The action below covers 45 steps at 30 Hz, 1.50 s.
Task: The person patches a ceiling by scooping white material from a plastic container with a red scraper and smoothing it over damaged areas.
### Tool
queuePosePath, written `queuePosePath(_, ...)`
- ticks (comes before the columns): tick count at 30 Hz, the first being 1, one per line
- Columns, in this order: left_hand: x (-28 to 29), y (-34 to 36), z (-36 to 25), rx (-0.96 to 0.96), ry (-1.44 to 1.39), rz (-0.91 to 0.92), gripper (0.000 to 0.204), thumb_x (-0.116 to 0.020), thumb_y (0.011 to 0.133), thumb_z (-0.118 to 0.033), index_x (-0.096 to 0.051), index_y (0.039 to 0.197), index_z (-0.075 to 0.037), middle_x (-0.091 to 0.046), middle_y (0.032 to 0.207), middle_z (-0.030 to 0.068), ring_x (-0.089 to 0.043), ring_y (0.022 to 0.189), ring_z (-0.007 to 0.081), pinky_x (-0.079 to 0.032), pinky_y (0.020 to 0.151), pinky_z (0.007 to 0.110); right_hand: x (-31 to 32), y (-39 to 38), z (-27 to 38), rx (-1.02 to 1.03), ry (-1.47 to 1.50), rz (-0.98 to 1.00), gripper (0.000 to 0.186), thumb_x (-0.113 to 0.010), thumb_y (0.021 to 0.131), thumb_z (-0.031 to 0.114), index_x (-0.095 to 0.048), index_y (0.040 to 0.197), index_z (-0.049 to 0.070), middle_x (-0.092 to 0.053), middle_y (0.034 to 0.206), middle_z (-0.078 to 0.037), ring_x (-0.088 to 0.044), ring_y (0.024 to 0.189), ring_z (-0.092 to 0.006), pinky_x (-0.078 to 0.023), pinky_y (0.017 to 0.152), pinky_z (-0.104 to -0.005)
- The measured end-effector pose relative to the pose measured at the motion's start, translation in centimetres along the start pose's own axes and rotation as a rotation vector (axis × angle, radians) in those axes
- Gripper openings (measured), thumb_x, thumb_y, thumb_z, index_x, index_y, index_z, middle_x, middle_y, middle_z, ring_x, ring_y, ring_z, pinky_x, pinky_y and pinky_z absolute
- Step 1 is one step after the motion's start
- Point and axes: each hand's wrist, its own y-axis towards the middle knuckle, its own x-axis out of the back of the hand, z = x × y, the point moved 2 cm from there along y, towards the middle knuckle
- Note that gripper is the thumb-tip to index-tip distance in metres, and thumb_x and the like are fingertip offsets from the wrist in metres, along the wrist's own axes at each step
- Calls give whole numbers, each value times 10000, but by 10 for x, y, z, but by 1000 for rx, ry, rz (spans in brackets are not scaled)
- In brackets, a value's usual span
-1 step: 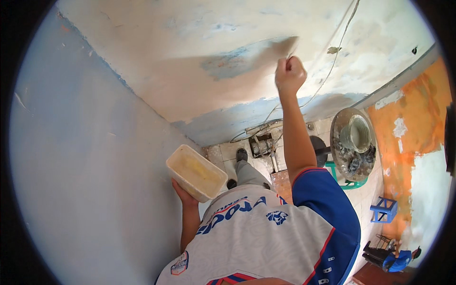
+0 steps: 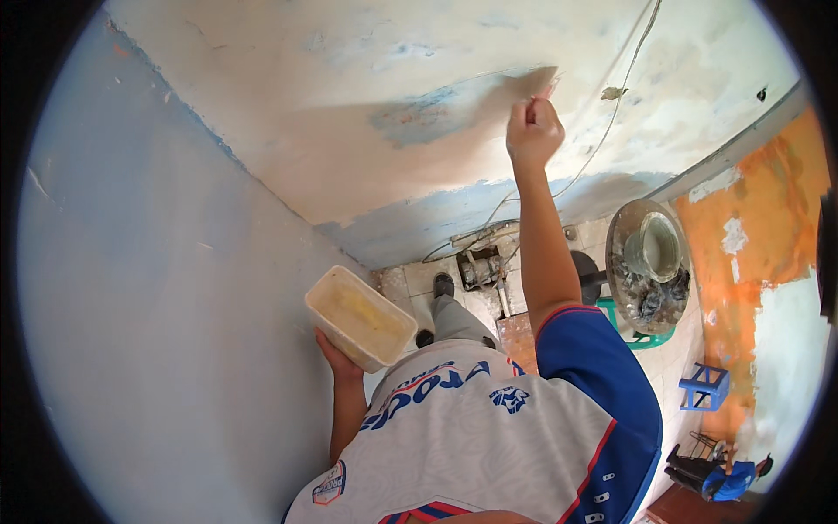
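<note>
My left hand (image 2: 339,356) holds a white rectangular plastic tub (image 2: 362,320) from below and the side. Pale, yellowish residue lies in the tub. My right hand (image 2: 535,133) is raised to the wall (image 2: 349,166), its fingers closed round a thin scraper-like tool (image 2: 547,91) with a reddish part. Most of that tool is hidden by the fist, so its exact kind is unclear. Just left of the fist, a bare blue-grey patch (image 2: 428,112) shows amid the whitish coating.
A cable (image 2: 602,140) hangs down the wall. Below it sit a pump-like machine (image 2: 482,269) in a floor recess and a dirty round tabletop (image 2: 624,293) bearing a bucket (image 2: 656,248). A blue stool (image 2: 705,387) and a person in blue (image 2: 729,480) are at the right.
My right hand has shifted very slightly up along the wall, and the tool's reddish part now shows above the fist. The tub in my left hand stays in place.
</note>
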Motion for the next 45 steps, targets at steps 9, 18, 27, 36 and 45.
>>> queuePosePath(9, -13, 6, 6, 7, -59, 48, 765, -370, 1036, -680, -380, 1591, -155, -480, 1568, 90, -509, 1395, 318, -457, 1134, 486, -18, -62, 63, 283, 382, 265, 155, -709, 809, 44, -603, 696, 55, -570, 615, -81, -559, 515, -250, -465, 496, -367)
queuePosePath(18, -38, 23, 20, 2, -48, 17, 771, -351, 1041, -678, -377, 1591, -139, -473, 1574, 97, -502, 1402, 318, -445, 1149, 467, -56, -71, 19, 556, 124, 203, 151, -749, 784, 47, -613, 757, 107, -597, 661, -74, -605, 552, -260, -503, 513, -402)
queuePosePath(27, -37, 23, 7, -171, -36, -7, 748, -341, 1055, -659, -372, 1594, -141, -462, 1585, 88, -488, 1415, 314, -434, 1157, 466, 12, -29, 18, 35, 134, 81, 305, -697, 833, -46, -494, 630, 55, -524, 601, -90, -500, 496, -214, -386, 471, -366)
queuePosePath(36, -84, 20, 6, -253, -27, 44, 741, -355, 1050, -663, -391, 1583, -151, -465, 1582, 78, -486, 1417, 312, -436, 1156, 482, -45, -97, 108, 399, 493, 408, 139, -753, 754, 62, -620, 745, 99, -616, 672, -64, -638, 593, -261, -519, 524, -406)
queuePosePath(45, -85, 20, 26, -277, -9, -57, 739, -344, 1054, -665, -381, 1588, -157, -455, 1590, 77, -481, 1422, 305, -436, 1158, 475, 11, 21, -37, 60, 101, -44, 221, -712, 781, -10, -548, 672, 90, -557, 659, -72, -549, 544, -254, -439, 487, -400)
